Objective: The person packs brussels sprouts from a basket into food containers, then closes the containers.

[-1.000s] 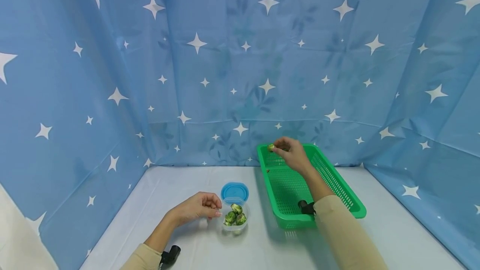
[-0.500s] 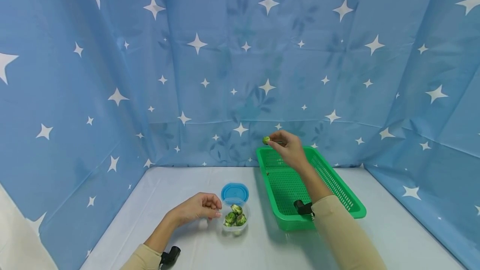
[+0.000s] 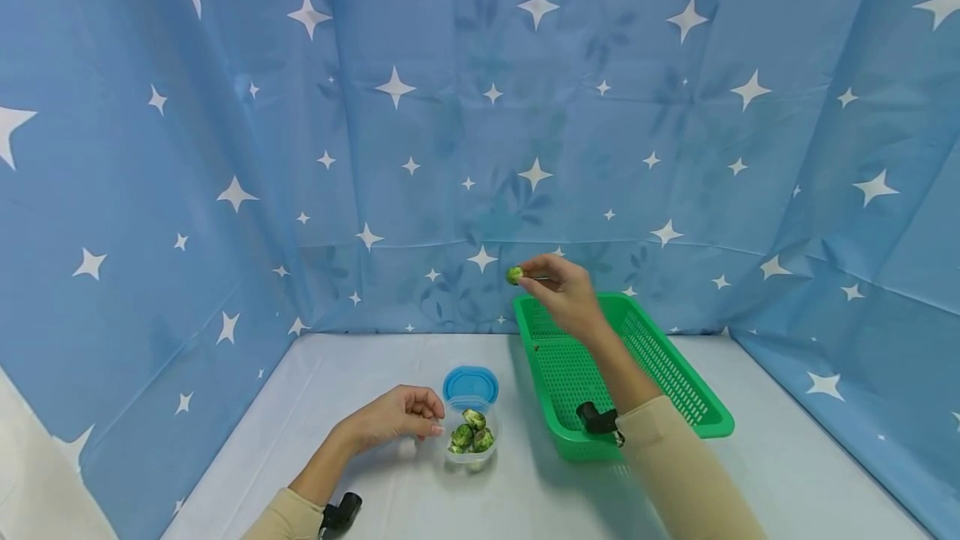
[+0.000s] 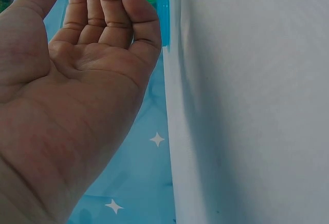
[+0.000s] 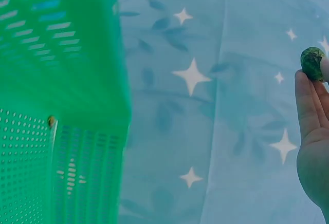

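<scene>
My right hand [image 3: 561, 294] pinches a green Brussels sprout [image 3: 513, 275] between thumb and fingertips, high over the far left corner of the green basket [image 3: 551, 423]. In the right wrist view the sprout [image 5: 311, 63] shows at the right edge, clear of the basket wall. Several more Brussels sprouts [image 3: 462, 434] lie in a small clear plastic container [image 3: 471, 458] on the table. Just left of this container is my left hand [image 3: 397, 417], its loosely curled fingertips close by the rim. In the left wrist view the palm of the left hand [image 4: 87, 80] shows nothing in it.
A blue lid [image 3: 471, 386] lies right behind the clear container. Inside the basket, a small brown bit [image 5: 51, 121] sits by the divider. The white table [image 3: 375, 357] ends at a blue star-patterned curtain [image 3: 420, 190].
My right hand has lifted the Brussels sprout from the far end of the basket and moved it up and left, past the rim. The left hand stays in place.
</scene>
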